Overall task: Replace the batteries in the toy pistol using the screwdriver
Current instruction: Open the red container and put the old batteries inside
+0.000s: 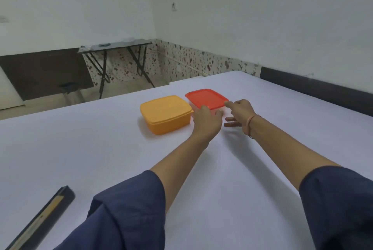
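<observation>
Fingers are spread on my left hand (207, 121) and right hand (239, 113), both empty at the closed red box (205, 98). It stands on the surface (101, 149) just beside the yellow box (165, 113); I cannot see the toy pistol.

left hand (207, 121): arm outstretched, palm down, fingers loosely extended | right hand (239, 113): arm outstretched, fingers spread

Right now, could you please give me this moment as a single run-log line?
phase: reach; left hand: open, at red container front; right hand: open, at its right corner; yellow container: lidded, beside red; pistol, screwdriver: unseen
</observation>
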